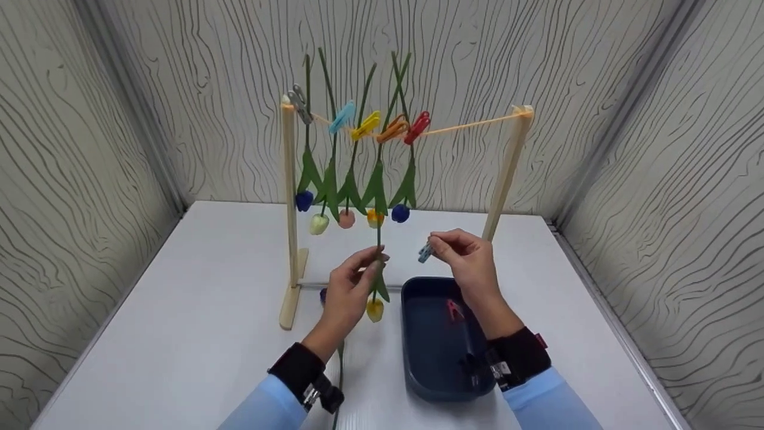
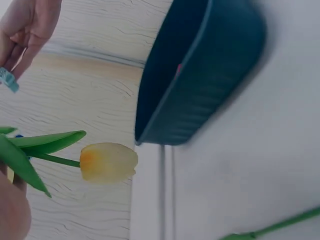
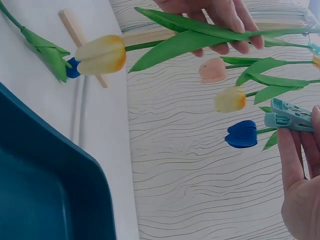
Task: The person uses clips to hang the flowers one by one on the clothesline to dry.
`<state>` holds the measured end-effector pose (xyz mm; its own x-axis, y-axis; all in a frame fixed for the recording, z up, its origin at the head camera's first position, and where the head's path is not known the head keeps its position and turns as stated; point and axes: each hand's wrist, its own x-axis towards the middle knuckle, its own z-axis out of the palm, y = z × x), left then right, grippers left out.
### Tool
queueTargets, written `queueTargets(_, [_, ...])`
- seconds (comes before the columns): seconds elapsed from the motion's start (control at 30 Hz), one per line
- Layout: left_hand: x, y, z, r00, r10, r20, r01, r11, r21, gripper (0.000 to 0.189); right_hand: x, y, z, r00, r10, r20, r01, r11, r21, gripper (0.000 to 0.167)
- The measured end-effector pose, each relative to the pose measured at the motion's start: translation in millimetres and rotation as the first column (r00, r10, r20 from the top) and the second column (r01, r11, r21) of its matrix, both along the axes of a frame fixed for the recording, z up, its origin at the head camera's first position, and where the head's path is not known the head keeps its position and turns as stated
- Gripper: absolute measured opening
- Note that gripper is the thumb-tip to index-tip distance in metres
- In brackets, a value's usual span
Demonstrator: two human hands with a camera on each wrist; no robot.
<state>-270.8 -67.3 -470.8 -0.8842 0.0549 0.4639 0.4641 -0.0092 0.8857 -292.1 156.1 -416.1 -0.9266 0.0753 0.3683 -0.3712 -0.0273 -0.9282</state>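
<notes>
My left hand (image 1: pixel 352 280) pinches the green stem of a yellow tulip (image 1: pixel 375 310), whose bloom hangs downward in front of the wooden rack. To its right, my right hand (image 1: pixel 471 260) holds a light blue clothespin (image 3: pixel 290 116) between thumb and fingers, above the basin. Behind the hands an orange string (image 1: pixel 471 126) carries several upside-down tulips, clipped by grey, light blue, yellow, orange and red clothespins (image 1: pixel 418 128). The hanging blooms are blue, white, pink, yellow-orange and blue. Another blue tulip (image 3: pixel 73 68) lies on the table, partly hidden by my left hand in the head view.
A dark blue basin (image 1: pixel 418 382) stands below my right hand, with a red clothespin (image 1: pixel 454 310) and a dark item inside. Wooden posts (image 1: pixel 507 173) hold up the string at both sides. Patterned walls (image 1: pixel 686 179) enclose the white table (image 1: pixel 179 310).
</notes>
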Motion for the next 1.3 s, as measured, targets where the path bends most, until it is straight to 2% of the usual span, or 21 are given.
queueTargets(0.17, [-11.7,22.0,29.9,0.999,0.012,-0.038,-0.012,1.0,0.009,0.033,-5.1,6.2,28.3,0.994,-0.076,-0.072,0.075,0.997,-0.028,0.009])
queueTargets(0.3, [-23.5,39.7,54.7,0.998,0.017,-0.064,-0.014,0.999,0.039,0.032,-9.8,13.5,55.6,0.979,-0.161,-0.121,0.155,0.986,-0.056,0.005])
queueTargets(0.37, [-27.3,47.6,63.2,0.999,0.018,-0.049,-0.015,0.997,0.072,0.033,-11.5,17.5,67.4,0.971,-0.19,-0.143,0.183,0.981,-0.057,0.007])
queueTargets(0.43, [-28.5,53.5,67.2,1.0,0.022,-0.01,-0.021,0.994,0.108,0.033,-12.4,20.2,76.8,0.967,-0.201,-0.154,0.194,0.979,-0.054,0.009])
queueTargets(0.57, [-27.9,59.2,66.9,0.998,0.02,0.057,-0.028,0.989,0.148,0.032,-11.9,21.9,87.9,0.967,-0.189,-0.174,0.185,0.982,-0.038,0.01])
queueTargets(0.73, [-27.1,60.5,62.7,0.998,0.012,0.057,-0.02,0.99,0.143,0.03,-11.2,22.2,94.1,0.961,-0.182,-0.208,0.181,0.983,-0.028,0.009])
queueTargets(1.1, [-15.5,56.4,38.7,0.995,0.015,0.098,-0.025,0.995,0.101,0.028,-13.8,21.1,97.1,0.951,-0.164,-0.262,0.156,0.986,-0.052,0.009])
queueTargets(1.2, [-15.6,54.9,38.1,0.995,0.028,0.094,-0.037,0.994,0.099,0.027,-14.4,21.3,100.0,0.951,-0.165,-0.263,0.155,0.986,-0.057,0.009])
queueTargets(1.3, [-19.0,55.0,45.2,0.997,0.041,0.062,-0.047,0.994,0.097,0.027,-16.1,20.6,105.3,0.953,-0.159,-0.256,0.147,0.987,-0.067,0.009])
